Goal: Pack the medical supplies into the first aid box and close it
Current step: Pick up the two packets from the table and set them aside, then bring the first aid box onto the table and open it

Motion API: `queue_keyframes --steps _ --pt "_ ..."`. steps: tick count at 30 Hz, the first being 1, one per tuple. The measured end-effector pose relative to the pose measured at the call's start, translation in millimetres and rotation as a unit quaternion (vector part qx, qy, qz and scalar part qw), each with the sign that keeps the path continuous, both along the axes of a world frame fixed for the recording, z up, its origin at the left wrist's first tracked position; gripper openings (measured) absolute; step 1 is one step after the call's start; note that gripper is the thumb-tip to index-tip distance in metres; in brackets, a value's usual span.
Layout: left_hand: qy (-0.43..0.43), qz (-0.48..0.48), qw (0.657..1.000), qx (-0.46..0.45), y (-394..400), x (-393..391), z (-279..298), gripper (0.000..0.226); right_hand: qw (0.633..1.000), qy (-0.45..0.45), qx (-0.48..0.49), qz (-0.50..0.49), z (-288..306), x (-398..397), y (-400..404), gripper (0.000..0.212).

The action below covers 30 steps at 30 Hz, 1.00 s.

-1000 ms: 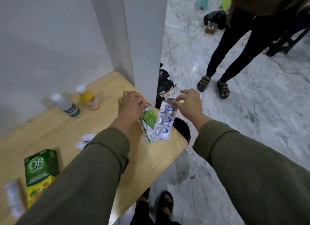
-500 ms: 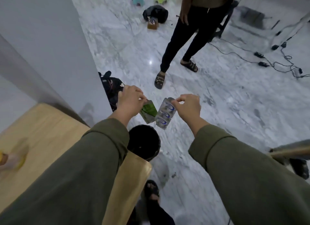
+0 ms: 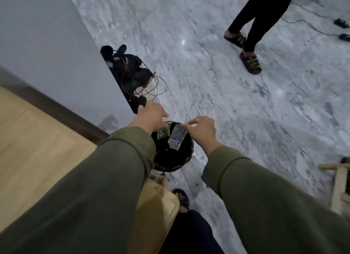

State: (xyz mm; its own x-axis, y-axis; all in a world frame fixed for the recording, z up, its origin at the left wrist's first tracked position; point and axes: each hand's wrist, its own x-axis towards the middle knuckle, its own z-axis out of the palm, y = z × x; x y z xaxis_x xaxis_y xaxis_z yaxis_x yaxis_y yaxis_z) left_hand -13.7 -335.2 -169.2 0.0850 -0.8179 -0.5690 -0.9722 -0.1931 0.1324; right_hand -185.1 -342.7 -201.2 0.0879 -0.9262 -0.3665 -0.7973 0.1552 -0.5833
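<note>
My left hand (image 3: 150,116) pinches a green and white sachet strip (image 3: 164,132) by its top edge. My right hand (image 3: 201,129) pinches a silver blister strip with blue print (image 3: 177,137) by its top corner. Both strips hang over the mouth of a round black bin (image 3: 186,160) that stands on the floor beside the corner of the wooden table (image 3: 37,149). The strips' lower ends reach inside the bin's opening. No first aid box is in view.
A grey wall panel (image 3: 49,51) rises behind the table. Black gear with red cables (image 3: 132,74) lies on the marble floor past the bin. Another person's legs in sandals (image 3: 250,61) stand at the upper right. A wooden frame (image 3: 339,185) pokes in at the right edge.
My view has swung right and down, away from the tabletop. Both hands have carried the two strips off the table's edge and lowered them over the black bin.
</note>
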Motion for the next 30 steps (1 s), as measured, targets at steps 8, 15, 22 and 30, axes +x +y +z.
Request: queue_keyframes --steps 8,15,22,30 --pt "-0.001 -0.021 0.999 0.038 10 -3 13 0.089 0.990 0.069 0.082 0.091 19 10 8 0.069" --pt "0.016 -0.013 0.999 -0.026 36 9 89 0.094 0.988 0.094 0.030 0.117 102 16 20 0.078" --pt "-0.017 0.023 0.994 -0.106 82 39 212 0.091 0.984 0.089 -0.054 0.141 217 38 47 0.078" --pt "-0.030 0.124 0.976 -0.175 150 81 294 0.092 0.966 0.048 -0.131 0.216 301 87 80 0.078"
